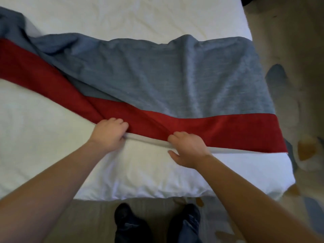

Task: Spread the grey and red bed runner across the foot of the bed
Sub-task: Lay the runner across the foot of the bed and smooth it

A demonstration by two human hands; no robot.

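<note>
- Bed runner (157, 76), grey with a red band (219, 128) along its near edge, lies crosswise on the bed (140, 14) near the foot. Its right end reaches the bed's right edge and lies fairly flat. The left part is rumpled, folded over itself and trails toward the far left.
- Left grip (109, 133) is closed on the near red edge, fingers curled into the cloth.
- Right grip (187, 149), a little to the right, holds the same edge. The fingers curl over the hem, where a pale underside shows, and the thumb is spread out on the white bedding.
- Creased white bedding shows on both sides of the runner.
- Patterned carpet (289, 41) lies right of the bed and before its foot, where two dark shoes (126, 216) stand.
</note>
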